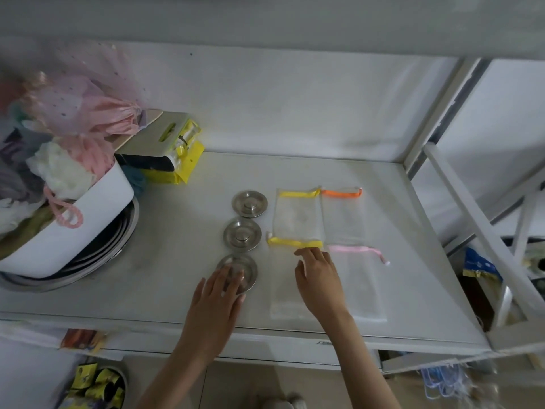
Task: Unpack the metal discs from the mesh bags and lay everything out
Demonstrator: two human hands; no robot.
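Three metal discs lie in a column on the white table: the far disc (249, 203), the middle disc (242, 234) and the near disc (246, 268). My left hand (218, 299) rests flat with its fingers on the near disc. To the right lie flat mesh bags: one with yellow trim (296, 217), one with orange trim (343, 215), one with a pink ribbon (358, 278), and a fourth with yellow trim (283, 284) under my right hand (320, 278). My right hand's fingers are spread and touch that bag's yellow top edge.
A white bin (97, 214) full of cloth and pink fabric sits on stacked metal basins (97, 261) at the left. A yellow package (177, 154) lies behind it. A white metal frame (477, 231) borders the table's right side. Bags lie on the floor below.
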